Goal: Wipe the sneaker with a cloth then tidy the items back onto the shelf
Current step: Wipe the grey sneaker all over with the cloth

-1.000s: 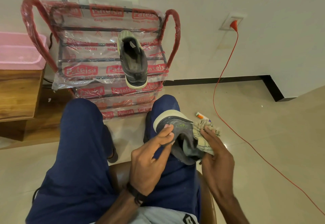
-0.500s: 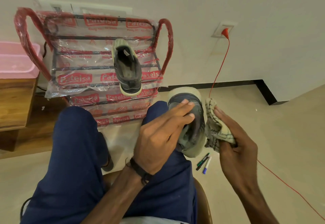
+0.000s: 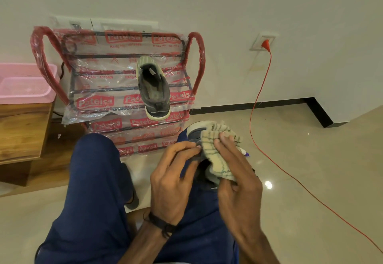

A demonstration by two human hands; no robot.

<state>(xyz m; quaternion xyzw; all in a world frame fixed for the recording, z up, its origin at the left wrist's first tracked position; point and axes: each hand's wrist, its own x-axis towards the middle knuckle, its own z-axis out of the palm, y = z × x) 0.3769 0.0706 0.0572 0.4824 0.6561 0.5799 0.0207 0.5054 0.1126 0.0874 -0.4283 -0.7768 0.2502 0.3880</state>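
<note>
Left hand (image 3: 174,180) curled round sneaker (image 3: 194,133) on right knee, right hand (image 3: 236,180) gripping cloth (image 3: 215,139), fingertips pressing it onto shoe's upper

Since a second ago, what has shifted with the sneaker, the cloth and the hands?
The right hand has brought the cloth from the sneaker's side up over its top. The left hand still grips the sneaker on the lap. The other sneaker stays on the shelf.
</note>
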